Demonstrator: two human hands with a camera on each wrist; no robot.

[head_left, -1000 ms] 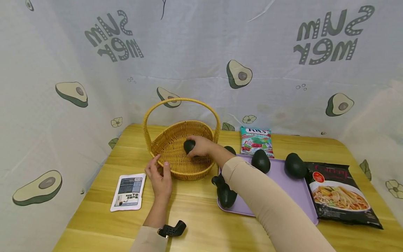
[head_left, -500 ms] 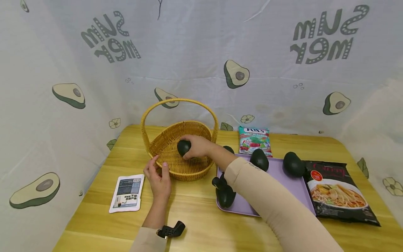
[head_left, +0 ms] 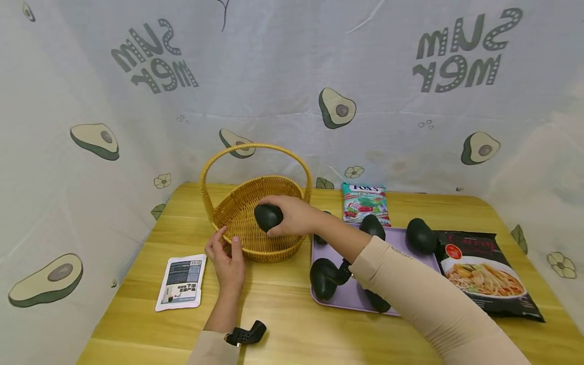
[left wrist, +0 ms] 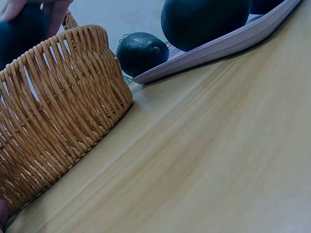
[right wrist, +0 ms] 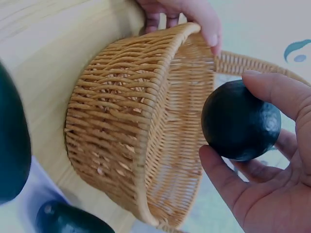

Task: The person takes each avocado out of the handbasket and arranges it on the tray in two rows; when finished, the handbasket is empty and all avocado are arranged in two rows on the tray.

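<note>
My right hand [head_left: 292, 215] holds a dark green avocado [head_left: 268, 217] over the yellow wicker basket [head_left: 248, 238]. In the right wrist view the thumb and fingers pinch the avocado [right wrist: 240, 120] from both sides, above the tilted basket opening. My left hand [head_left: 228, 263] grips the basket's near left rim, with one digit reaching over the edge in the right wrist view and other fingers outside. No other avocado shows inside the visible part of the basket. Several more avocados [head_left: 421, 236] lie on a purple tray [head_left: 401, 243] right of the basket, partly hidden by my right arm.
A white packet [head_left: 181, 282] lies left of my left hand. Behind the tray is a mint candy bag [head_left: 365, 204]. A black noodle bag [head_left: 488, 274] lies against the tray's right side. A printed white curtain [head_left: 274, 76] closes off the table's back.
My right hand has lifted the avocado up from inside the basket and turned, with more of the avocado showing now. The left hand stays at the rim. The head view has shifted slightly.
</note>
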